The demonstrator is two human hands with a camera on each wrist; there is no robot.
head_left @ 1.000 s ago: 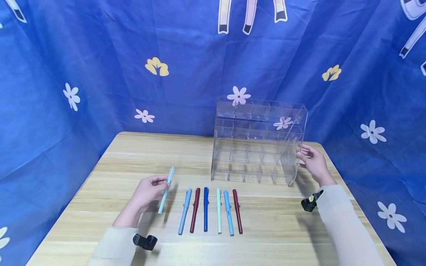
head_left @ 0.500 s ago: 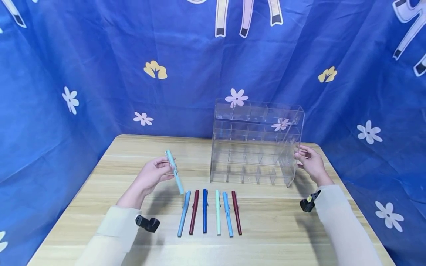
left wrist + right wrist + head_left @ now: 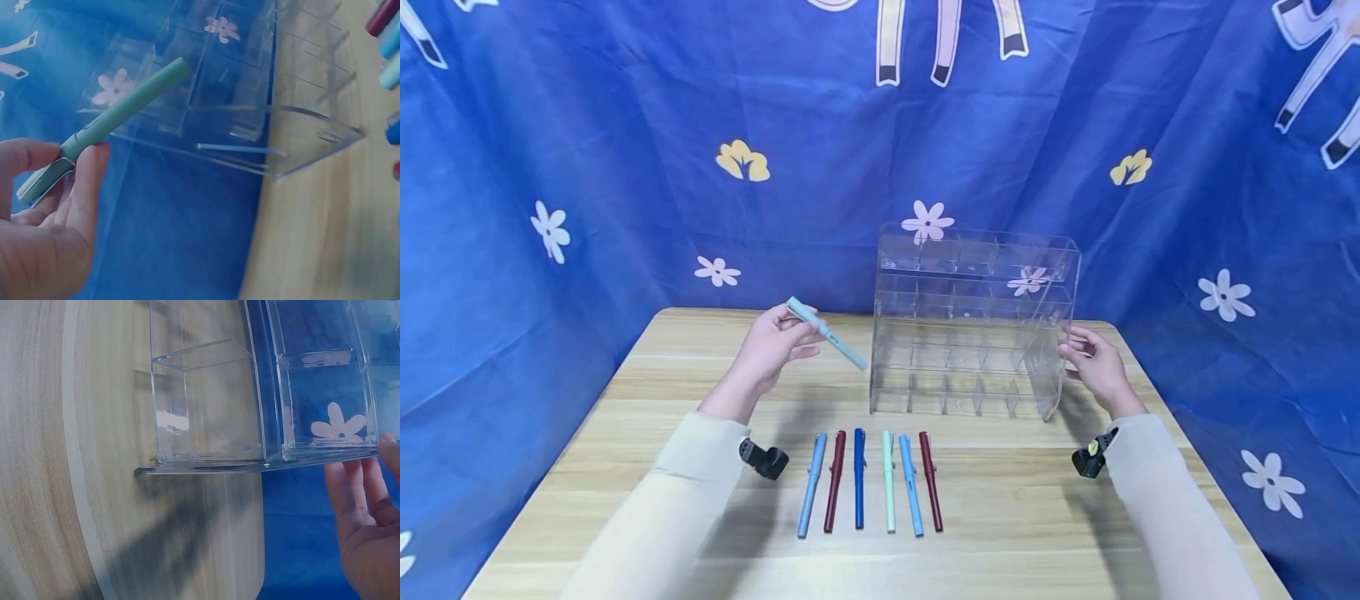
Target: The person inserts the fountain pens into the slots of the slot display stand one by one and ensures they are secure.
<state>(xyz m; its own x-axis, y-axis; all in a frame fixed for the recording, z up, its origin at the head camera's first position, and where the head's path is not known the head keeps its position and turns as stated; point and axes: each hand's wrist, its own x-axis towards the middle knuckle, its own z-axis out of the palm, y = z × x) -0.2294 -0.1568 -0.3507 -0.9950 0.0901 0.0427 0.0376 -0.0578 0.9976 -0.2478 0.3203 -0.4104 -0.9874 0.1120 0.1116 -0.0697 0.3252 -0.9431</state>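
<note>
My left hand (image 3: 777,339) holds a pale teal capped pen (image 3: 827,333) above the table, left of the clear acrylic pen rack (image 3: 966,400). In the left wrist view, thumb and fingers pinch the pen (image 3: 125,112) around its clipped cap, its plain end slanting toward the rack. At the rack's right side, my right hand (image 3: 1096,367) grips the side panel; the right wrist view has its fingers (image 3: 350,494) against the panel's outer face and the thumb at the edge. The rack stands upright, with tiered compartments and no pens visible inside.
Several capped pens lie in a row before the rack: light blue (image 3: 812,485), dark red (image 3: 834,482), dark blue (image 3: 859,479), mint green (image 3: 888,482), another blue (image 3: 912,486) and another dark red (image 3: 930,482). A blue patterned curtain (image 3: 820,100) surrounds the wooden table (image 3: 1000,517).
My left hand has lifted the teal pen up and to the right, toward the rack, and the pen has turned from near upright to a slant. The right hand stays at the rack's side.
</note>
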